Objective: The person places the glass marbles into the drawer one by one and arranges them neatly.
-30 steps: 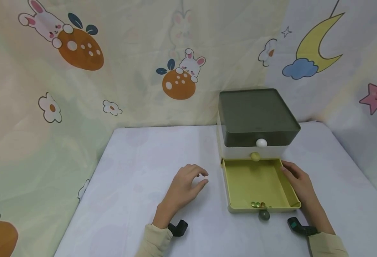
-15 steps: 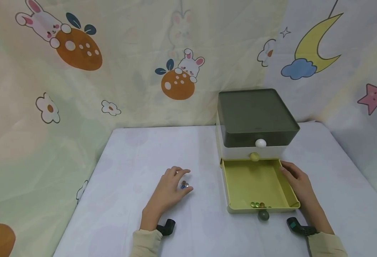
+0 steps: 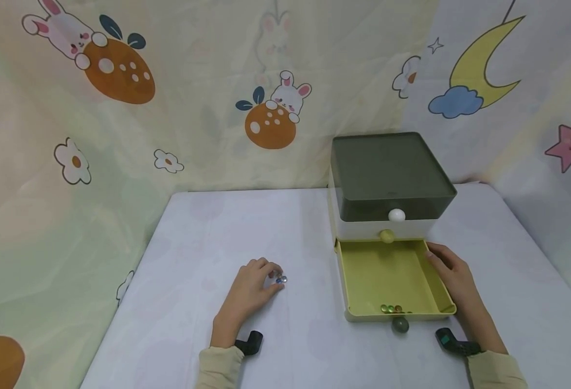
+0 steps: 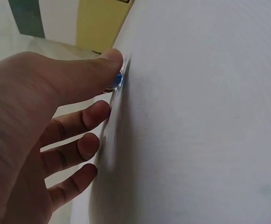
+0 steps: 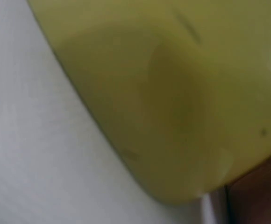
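"Head view, first lot: what stands at the right of the frame?"

"One yellow drawer (image 3: 382,275), pulled out from the foot of a green-topped chest (image 3: 392,170). Contents: a row of drawer beads (image 3: 390,309), green and amber, along the front wall; three show plainly, with a sliver of colour beside them."

"Second lot, lower centre?"

"One cluster of loose beads (image 3: 282,279), blue and clear, at the fingertips of the left hand (image 3: 247,287), by the white table (image 3: 202,232). Well apart from the drawer, to its left in the frame."

"Progress?"

"Part done, in my judgement. Complete: drawer drawn out, one group of beads inside it. Outstanding: the loose beads, not in the drawer."

"Pose of the left hand?"

"Back uppermost, forearm rising from the bottom edge. Thumb and fingers bend toward each other, the loose beads between thumb and index finger. In the left wrist view the thumb crosses the left half of the frame, partly covering the blue bead; three fingertips sit below it, spaced apart. The index tip is hidden there, so I cannot tell whether the beads are pinched or merely bracketed."

"And the right hand (image 3: 452,273)?"

"Right of the frame, holding the drawer's right rim near the back corner, thumb and bent fingers on the wall. The right wrist view offers little beyond blurred yellow plastic."
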